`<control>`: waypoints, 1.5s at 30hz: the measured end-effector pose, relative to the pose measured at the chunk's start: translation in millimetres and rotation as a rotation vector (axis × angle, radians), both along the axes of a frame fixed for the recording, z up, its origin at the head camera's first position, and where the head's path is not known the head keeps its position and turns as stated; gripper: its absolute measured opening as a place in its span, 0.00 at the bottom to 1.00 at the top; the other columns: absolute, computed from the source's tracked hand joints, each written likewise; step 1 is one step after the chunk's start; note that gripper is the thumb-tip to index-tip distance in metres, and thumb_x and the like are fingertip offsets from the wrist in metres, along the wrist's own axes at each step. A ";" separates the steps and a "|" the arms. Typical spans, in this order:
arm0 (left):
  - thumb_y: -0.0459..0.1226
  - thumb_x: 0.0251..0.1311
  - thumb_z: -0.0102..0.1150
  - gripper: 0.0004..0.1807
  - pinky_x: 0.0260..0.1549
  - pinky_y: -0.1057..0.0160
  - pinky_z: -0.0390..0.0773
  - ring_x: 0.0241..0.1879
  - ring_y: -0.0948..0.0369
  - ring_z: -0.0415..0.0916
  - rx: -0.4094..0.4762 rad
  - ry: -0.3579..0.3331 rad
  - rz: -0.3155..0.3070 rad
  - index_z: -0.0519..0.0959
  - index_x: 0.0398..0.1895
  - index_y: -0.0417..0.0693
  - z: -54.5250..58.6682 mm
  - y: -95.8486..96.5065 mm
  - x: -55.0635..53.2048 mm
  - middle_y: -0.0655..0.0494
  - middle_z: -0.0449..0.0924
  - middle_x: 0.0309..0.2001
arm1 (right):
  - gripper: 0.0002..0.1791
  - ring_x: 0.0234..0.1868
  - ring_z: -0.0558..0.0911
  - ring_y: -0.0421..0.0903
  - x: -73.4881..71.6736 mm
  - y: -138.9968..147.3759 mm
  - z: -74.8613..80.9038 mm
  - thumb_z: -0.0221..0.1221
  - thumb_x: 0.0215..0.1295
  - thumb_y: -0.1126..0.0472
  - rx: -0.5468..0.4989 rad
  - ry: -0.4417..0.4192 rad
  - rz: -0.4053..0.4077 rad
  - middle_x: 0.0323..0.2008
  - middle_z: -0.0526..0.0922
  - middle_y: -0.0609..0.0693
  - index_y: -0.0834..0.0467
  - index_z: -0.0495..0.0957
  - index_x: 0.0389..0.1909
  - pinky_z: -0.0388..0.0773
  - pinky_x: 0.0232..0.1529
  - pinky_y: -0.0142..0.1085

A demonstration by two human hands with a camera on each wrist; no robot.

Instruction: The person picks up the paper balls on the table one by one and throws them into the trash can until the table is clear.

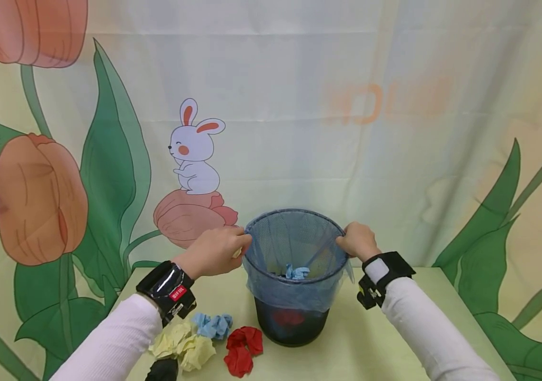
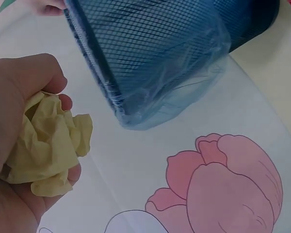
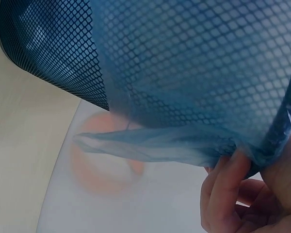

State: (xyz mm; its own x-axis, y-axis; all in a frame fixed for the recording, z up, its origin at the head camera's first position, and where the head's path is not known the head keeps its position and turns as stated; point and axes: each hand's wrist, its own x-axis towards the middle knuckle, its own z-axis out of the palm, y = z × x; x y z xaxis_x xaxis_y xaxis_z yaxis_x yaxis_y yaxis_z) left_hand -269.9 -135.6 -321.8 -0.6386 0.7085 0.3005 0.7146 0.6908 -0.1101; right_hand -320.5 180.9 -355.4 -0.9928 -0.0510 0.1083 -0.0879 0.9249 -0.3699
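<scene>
The left hand (image 1: 216, 251) has its fingers curled round a crumpled yellow paper (image 2: 46, 141), just beside the rim of the mesh bin (image 1: 292, 328). The right hand (image 1: 359, 241) pinches the blue liner (image 3: 184, 141) at the opposite rim, fingers narrow. The bin stands on the worktop (image 1: 371, 344), with 1 blue paper ball (image 1: 297, 272) visible inside. Steadying it well probably calls for the right fingers to press film and rim together, so the liner cannot slip inward. The left fingers need only a light, complete wrap, lest the paper snag the thin film; even, gentle pressure from both sides should prevent tipping.
</scene>
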 end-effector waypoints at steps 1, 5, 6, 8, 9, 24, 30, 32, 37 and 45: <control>0.35 0.48 0.63 0.08 0.17 0.71 0.64 0.23 0.65 0.63 0.003 -0.003 0.001 0.72 0.24 0.54 2.0 1.7 -0.6 0.62 0.67 0.24 | 0.23 0.10 0.68 0.41 -0.1 -0.2 -0.1 0.50 0.54 0.66 -0.001 0.000 0.000 0.06 0.58 0.44 0.51 0.52 0.07 0.57 0.13 0.28; 0.36 0.49 0.63 0.07 0.17 0.72 0.65 0.23 0.65 0.64 0.009 -0.016 0.000 0.73 0.26 0.53 9.8 9.6 -3.1 0.62 0.68 0.24 | 0.23 0.09 0.66 0.40 -0.4 -0.8 -0.6 0.51 0.55 0.66 0.009 0.009 0.007 0.07 0.57 0.44 0.51 0.52 0.07 0.56 0.13 0.27; 0.35 0.49 0.62 0.07 0.18 0.71 0.66 0.23 0.65 0.64 0.010 -0.017 -0.001 0.73 0.26 0.53 11.6 11.8 -3.6 0.61 0.68 0.25 | 0.23 0.10 0.65 0.40 -0.8 -0.8 -1.0 0.50 0.55 0.66 0.012 0.012 0.009 0.07 0.57 0.44 0.51 0.52 0.07 0.55 0.13 0.27; 0.35 0.50 0.62 0.06 0.18 0.71 0.67 0.24 0.65 0.65 0.008 -0.015 -0.005 0.74 0.27 0.52 14.0 16.3 -5.0 0.61 0.69 0.25 | 0.22 0.10 0.66 0.40 -1.2 -0.9 -1.2 0.51 0.55 0.66 0.015 0.014 0.008 0.07 0.57 0.44 0.51 0.53 0.07 0.56 0.13 0.27; 0.35 0.50 0.61 0.06 0.19 0.71 0.67 0.24 0.65 0.65 0.007 -0.016 -0.004 0.74 0.28 0.52 15.0 18.6 -5.4 0.61 0.69 0.26 | 0.22 0.10 0.66 0.40 -1.2 -1.0 -1.2 0.51 0.54 0.66 0.014 0.014 0.007 0.06 0.58 0.44 0.51 0.53 0.07 0.56 0.13 0.27; 0.35 0.54 0.58 0.04 0.22 0.69 0.68 0.28 0.63 0.66 0.024 -0.113 0.007 0.73 0.29 0.51 17.3 51.6 -18.5 0.60 0.69 0.28 | 0.22 0.10 0.68 0.41 0.5 0.3 -1.1 0.51 0.55 0.66 0.005 0.008 -0.001 0.06 0.58 0.44 0.51 0.52 0.07 0.57 0.13 0.28; 0.34 0.53 0.57 0.03 0.22 0.69 0.68 0.29 0.63 0.66 0.038 -0.137 0.013 0.74 0.31 0.50 19.0 62.0 -23.1 0.60 0.69 0.29 | 0.22 0.10 0.68 0.41 1.1 0.1 -0.2 0.51 0.54 0.65 0.008 -0.002 -0.010 0.06 0.58 0.44 0.51 0.53 0.07 0.58 0.13 0.28; 0.34 0.53 0.58 0.03 0.22 0.69 0.68 0.29 0.63 0.67 0.043 -0.135 0.013 0.74 0.31 0.50 19.5 65.2 -23.8 0.60 0.70 0.30 | 0.22 0.10 0.69 0.41 0.9 0.2 0.0 0.51 0.54 0.65 0.010 -0.003 -0.007 0.06 0.58 0.44 0.51 0.53 0.07 0.58 0.13 0.28; 0.35 0.53 0.58 0.04 0.23 0.68 0.68 0.29 0.63 0.67 0.046 -0.125 0.012 0.73 0.29 0.51 20.3 72.7 -25.1 0.60 0.70 0.30 | 0.22 0.10 0.68 0.41 -0.7 0.4 -0.1 0.50 0.54 0.66 0.013 0.000 -0.004 0.06 0.59 0.44 0.51 0.53 0.06 0.57 0.13 0.27; 0.34 0.53 0.56 0.06 0.24 0.67 0.66 0.29 0.63 0.66 0.052 -0.135 0.003 0.69 0.27 0.53 18.6 82.6 -27.1 0.61 0.69 0.30 | 0.23 0.09 0.66 0.40 1.5 -1.0 1.0 0.51 0.54 0.65 0.012 0.007 0.003 0.06 0.58 0.43 0.51 0.52 0.06 0.57 0.13 0.28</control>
